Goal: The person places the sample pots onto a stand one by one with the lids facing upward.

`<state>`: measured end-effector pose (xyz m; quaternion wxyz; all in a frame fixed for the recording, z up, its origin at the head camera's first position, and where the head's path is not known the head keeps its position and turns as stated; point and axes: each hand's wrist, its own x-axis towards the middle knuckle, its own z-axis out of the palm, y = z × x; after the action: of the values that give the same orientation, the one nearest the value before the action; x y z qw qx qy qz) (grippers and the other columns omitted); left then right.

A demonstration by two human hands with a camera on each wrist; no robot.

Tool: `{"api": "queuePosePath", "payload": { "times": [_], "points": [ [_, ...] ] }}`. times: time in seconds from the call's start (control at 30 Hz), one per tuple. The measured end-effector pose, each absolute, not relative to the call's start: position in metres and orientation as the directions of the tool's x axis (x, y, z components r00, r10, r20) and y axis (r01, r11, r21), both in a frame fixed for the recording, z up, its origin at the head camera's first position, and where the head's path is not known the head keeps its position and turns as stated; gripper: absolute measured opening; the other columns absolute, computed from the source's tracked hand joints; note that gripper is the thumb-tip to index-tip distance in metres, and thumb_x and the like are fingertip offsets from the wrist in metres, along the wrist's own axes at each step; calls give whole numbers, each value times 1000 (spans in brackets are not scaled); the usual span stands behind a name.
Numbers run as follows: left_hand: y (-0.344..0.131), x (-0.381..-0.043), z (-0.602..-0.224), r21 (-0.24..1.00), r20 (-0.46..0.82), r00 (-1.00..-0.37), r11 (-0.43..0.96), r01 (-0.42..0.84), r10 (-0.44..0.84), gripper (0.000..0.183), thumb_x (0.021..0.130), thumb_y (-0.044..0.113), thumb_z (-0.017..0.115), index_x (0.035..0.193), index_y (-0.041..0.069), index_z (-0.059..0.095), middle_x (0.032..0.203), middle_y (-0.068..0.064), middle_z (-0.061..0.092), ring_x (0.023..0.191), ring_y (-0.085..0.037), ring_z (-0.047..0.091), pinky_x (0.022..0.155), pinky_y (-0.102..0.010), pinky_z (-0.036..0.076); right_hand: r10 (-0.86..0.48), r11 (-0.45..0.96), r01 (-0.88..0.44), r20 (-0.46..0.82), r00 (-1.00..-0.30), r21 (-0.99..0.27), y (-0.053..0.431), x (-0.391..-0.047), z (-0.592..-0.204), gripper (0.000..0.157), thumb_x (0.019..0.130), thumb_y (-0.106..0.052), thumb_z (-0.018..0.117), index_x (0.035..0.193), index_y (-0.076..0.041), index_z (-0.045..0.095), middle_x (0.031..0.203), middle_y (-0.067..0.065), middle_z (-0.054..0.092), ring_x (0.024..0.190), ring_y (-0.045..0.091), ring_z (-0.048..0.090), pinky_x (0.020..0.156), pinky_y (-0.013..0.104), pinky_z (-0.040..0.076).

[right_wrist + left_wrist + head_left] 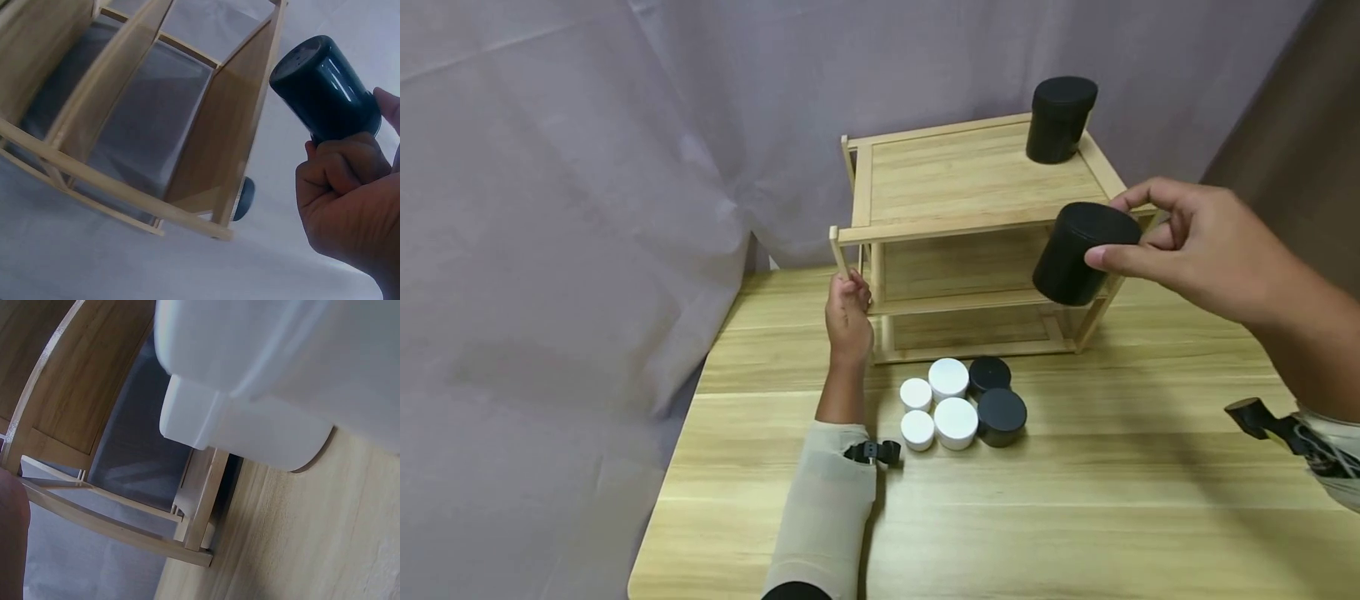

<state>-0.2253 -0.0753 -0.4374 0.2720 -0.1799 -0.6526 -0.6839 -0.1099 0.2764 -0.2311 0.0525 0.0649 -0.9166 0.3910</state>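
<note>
My right hand (1210,242) pinches a black lidded jar (1078,258) between thumb and fingers, in front of the shelf's upper right side. In the right wrist view the same jar (328,87) is tilted, its base facing the camera. Down at the left, my left hand (848,321) grips the front left post of a light wooden three-level shelf (955,179). Only a bit of that hand (12,531) shows at the edge of the left wrist view. Another black jar (1060,121) stands on the top board, at its back right corner.
Before the shelf, several jars stand grouped on the wooden table (760,492): small white ones (917,429), larger white ones (956,421) and two black ones (1002,415). The left forearm lies beside them. A grey curtain (587,208) hangs behind and to the left.
</note>
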Motion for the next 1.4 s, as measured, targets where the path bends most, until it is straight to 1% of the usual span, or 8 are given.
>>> {"api": "queuePosePath", "payload": {
  "times": [0.07,0.17,0.37,0.5,0.7,0.97,1.2,1.4],
  "points": [
    [-76,-225,-437,799,597,-790,8,602,-140,90,105,70,29,111,-19,47,81,-2,42,73,-10,39,68,-22,37,-64,688,-157,156,-986,-709,272,-112,-225,44,99,-26,82,135,-15,59,58,-4,63,44,13,31,42,40,23],
    [-77,-225,-437,803,590,-792,13,596,-155,92,104,70,30,112,-20,47,81,-1,42,73,-9,39,68,-22,37,-36,686,-160,187,-982,-710,264,-115,-216,48,100,-31,82,136,-10,58,56,-7,60,45,14,32,44,39,24],
    [-76,-226,-439,804,589,-790,19,595,-172,93,103,73,30,110,-18,48,80,-2,42,72,-10,39,67,-22,37,31,677,-152,234,-972,-720,253,-126,-200,51,100,-41,78,134,-11,56,59,-16,65,49,14,42,48,35,30],
    [-75,-227,-437,798,597,-787,9,603,-157,93,103,73,30,110,-18,48,79,-2,41,72,-10,39,67,-22,36,63,697,-132,244,-968,-705,251,-133,-193,54,99,-46,77,134,-12,54,58,-12,61,51,14,45,49,34,33],
    [-73,-227,-436,794,599,-785,-7,607,-161,94,103,73,31,110,-20,47,79,-3,41,72,-10,38,67,-22,36,109,731,-73,222,-969,-679,250,-147,-186,74,97,-58,76,143,-7,50,65,-3,53,60,14,48,53,33,37],
    [-72,-225,-438,803,587,-793,-7,596,-162,93,103,73,31,110,-18,48,80,-3,41,72,-10,38,66,-22,36,150,765,-4,185,-971,-644,253,-168,-182,88,96,-68,71,152,-5,45,66,-4,57,60,15,51,54,36,40],
    [-73,-226,-439,802,588,-790,1,597,-172,89,102,73,31,108,-15,49,81,-1,42,72,-9,39,66,-21,35,170,784,8,202,-965,-621,256,-180,-185,89,94,-68,73,151,-5,47,72,-3,58,62,13,53,57,34,41],
    [-72,-226,-438,799,594,-788,7,601,-163,87,102,72,31,107,-13,50,82,-1,41,73,-9,39,66,-21,35,180,814,24,214,-960,-581,255,-184,-193,92,94,-69,71,153,-4,46,84,7,58,63,16,53,55,34,43]
  ]
}}
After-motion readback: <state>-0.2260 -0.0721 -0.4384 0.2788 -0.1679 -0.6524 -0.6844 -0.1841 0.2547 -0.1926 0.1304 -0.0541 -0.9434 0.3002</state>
